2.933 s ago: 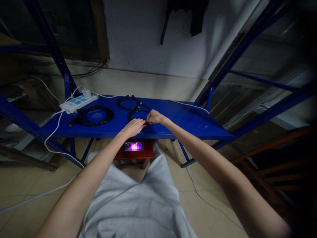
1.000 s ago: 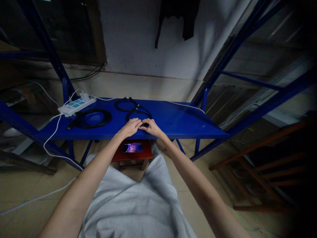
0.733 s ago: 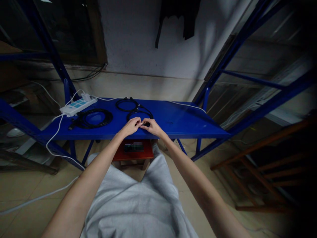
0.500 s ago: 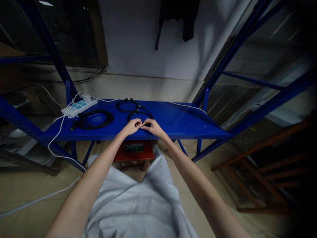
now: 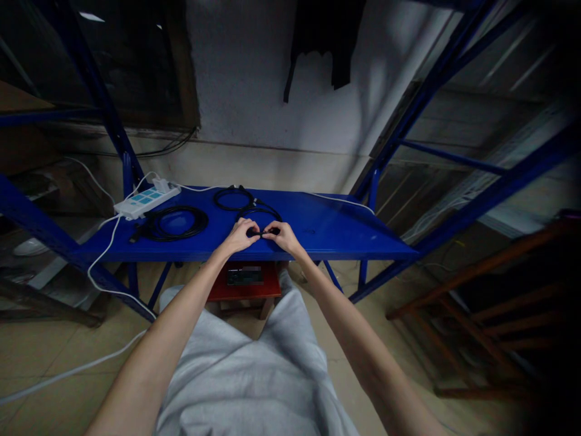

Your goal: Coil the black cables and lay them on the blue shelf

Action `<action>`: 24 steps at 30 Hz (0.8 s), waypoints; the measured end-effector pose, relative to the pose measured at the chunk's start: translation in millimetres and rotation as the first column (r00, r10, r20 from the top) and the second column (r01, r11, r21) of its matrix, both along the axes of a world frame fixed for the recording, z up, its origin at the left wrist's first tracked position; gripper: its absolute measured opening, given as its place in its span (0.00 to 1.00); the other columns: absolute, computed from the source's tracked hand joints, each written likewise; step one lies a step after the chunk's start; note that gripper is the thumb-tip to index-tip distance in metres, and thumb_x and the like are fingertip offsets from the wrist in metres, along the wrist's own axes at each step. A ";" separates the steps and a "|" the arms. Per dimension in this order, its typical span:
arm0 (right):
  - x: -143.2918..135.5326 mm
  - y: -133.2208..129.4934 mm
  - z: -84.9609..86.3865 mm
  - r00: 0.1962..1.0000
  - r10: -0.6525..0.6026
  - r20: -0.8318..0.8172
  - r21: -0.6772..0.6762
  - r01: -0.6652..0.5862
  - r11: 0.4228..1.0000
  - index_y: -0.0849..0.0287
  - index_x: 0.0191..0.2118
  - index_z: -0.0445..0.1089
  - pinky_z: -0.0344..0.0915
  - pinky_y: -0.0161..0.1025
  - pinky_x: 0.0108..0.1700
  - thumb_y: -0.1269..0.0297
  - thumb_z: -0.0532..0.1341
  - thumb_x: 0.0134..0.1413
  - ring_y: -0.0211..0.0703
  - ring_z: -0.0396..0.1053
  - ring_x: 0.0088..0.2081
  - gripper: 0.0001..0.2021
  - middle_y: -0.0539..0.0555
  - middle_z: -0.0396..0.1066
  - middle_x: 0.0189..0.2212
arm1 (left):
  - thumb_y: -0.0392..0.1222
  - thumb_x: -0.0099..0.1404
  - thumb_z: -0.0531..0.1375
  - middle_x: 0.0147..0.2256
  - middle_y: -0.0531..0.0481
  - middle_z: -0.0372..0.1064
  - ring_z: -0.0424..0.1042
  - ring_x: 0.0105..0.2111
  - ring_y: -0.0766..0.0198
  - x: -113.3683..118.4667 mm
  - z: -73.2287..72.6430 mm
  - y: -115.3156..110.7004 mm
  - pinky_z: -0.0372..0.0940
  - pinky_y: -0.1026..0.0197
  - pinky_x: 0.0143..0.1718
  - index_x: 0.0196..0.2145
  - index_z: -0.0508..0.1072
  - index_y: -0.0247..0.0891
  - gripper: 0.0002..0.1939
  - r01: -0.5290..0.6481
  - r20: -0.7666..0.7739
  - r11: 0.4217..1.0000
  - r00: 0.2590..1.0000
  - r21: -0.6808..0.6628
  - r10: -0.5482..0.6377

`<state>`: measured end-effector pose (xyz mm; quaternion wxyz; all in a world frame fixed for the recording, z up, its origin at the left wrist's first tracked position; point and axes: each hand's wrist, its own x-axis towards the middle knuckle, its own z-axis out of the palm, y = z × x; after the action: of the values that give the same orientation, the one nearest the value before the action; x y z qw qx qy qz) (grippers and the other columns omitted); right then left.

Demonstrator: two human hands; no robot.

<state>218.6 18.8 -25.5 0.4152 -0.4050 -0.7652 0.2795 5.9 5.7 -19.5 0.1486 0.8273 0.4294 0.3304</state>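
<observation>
Near the front edge of the blue shelf (image 5: pixel 336 227), my left hand (image 5: pixel 242 235) is closed with its fingertips pinching part of a black cable (image 5: pixel 267 211). Close beside it, my right hand (image 5: pixel 283 237) pinches the same cable, and a short dark stretch shows between the fingertips. The cable's loop lies on the shelf just behind both hands. My fingers hide the exact part being held. A second coiled black cable (image 5: pixel 232 208) rests a little farther back, and a larger black coil (image 5: pixel 179 237) lies to the left of my left hand.
A white power strip (image 5: pixel 147 200) with blue sockets sits at the shelf's left end, its white cord (image 5: pixel 106 245) hanging over the front. A red stool (image 5: pixel 267 287) under the shelf carries a dark phone-like object (image 5: pixel 245 277). Blue posts (image 5: pixel 373 188) frame the shelf. A wooden rack (image 5: pixel 454 303) stands right.
My fingertips have drawn slightly apart, and more of the dark cable shows between them. The whole view has shifted a little; the coils stay where they were.
</observation>
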 end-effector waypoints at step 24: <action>-5.3 -4.5 3.3 0.996 0.082 0.047 -0.002 -0.082 0.997 0.59 0.35 0.78 0.67 0.42 0.47 0.50 0.73 0.47 0.49 0.75 0.40 0.17 0.56 0.80 0.36 | 0.42 0.67 0.62 0.38 0.47 0.73 0.71 0.42 0.56 1.8 -3.5 4.0 0.64 0.54 0.46 0.35 0.74 0.40 0.05 0.003 -0.047 0.998 0.999 -0.064 -0.006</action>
<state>213.2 14.4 -22.2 0.3850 -0.3799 -0.7907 0.2868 7.7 9.7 -22.9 0.1656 0.8307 0.4412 0.2964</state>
